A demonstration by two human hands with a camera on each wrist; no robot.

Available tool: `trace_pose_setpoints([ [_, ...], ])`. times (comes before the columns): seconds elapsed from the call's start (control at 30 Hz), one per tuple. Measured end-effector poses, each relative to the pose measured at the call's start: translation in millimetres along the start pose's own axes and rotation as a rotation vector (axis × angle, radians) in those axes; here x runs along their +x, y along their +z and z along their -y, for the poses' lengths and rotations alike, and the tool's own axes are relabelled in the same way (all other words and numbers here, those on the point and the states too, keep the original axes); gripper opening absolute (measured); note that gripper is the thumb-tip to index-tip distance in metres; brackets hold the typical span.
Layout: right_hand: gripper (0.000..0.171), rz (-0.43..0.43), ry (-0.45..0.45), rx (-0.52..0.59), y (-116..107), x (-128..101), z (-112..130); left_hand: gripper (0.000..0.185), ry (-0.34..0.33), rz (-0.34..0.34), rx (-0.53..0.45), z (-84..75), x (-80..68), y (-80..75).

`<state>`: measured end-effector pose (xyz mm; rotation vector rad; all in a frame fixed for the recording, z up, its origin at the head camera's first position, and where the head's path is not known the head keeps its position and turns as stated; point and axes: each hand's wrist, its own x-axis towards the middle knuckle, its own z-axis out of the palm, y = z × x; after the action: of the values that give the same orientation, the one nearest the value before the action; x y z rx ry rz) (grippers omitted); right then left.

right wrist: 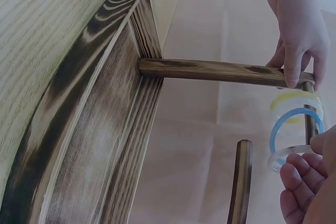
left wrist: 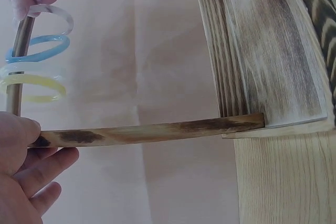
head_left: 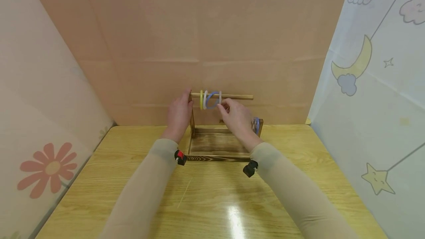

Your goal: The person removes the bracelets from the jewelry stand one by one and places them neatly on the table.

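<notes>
The left hand [head_left: 179, 114] gripped the top of the left upright post [head_left: 192, 123] of a dark-stained wooden rack [head_left: 216, 146], its thumb and curled fingers [left wrist: 31, 166] wrapped round the post where the horizontal rod [head_left: 232, 96] met it. Just to the right of those fingers, four bangles hung on the rod side by side: a yellow bangle [head_left: 201, 100] nearest the left hand, then a pale white bangle [head_left: 205, 99], then a blue bangle [head_left: 212, 99], and last a clear bangle [head_left: 220, 99]. The right hand [head_left: 237, 118] had its fingers [right wrist: 296, 182] pinched on the clear bangle, thumb and fingertips closed round its lower rim while it was threaded on the rod; in the right wrist view the ring sat directly above those curled fingers. Past the right fingers the rod ran on bare to its free end. Below and right of the right hand, another blue bangle [head_left: 256, 125] sat at the right upright post [head_left: 260, 126], partly hidden by the hand, so I could not tell how it was held there. The rack's tray base stood on a light wooden bench [head_left: 212, 198], between the two forearms in beige sleeves [head_left: 146, 191].
</notes>
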<state>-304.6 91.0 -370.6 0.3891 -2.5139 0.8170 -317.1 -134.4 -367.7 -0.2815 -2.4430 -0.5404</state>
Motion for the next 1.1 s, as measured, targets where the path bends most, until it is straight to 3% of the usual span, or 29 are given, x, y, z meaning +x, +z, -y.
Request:
trace_pose_setpoints([
  [0.43, 0.022, -0.028, -0.008, -0.001, 0, -2, 2, 0.047, -0.036, 0.036, -0.01, -2.1, -0.2, -1.4],
  [0.77, 0.021, -0.078, -0.02, 0.007, -5, -4, -3, 0.047, -0.027, 0.018, -0.024, -0.6, -0.4, 0.1],
  [1.1, 0.024, -0.096, 0.024, 0.037, -13, -9, -12, 0.047, -0.035, 0.012, -0.027, 3.5, 0.0, 2.0],
])
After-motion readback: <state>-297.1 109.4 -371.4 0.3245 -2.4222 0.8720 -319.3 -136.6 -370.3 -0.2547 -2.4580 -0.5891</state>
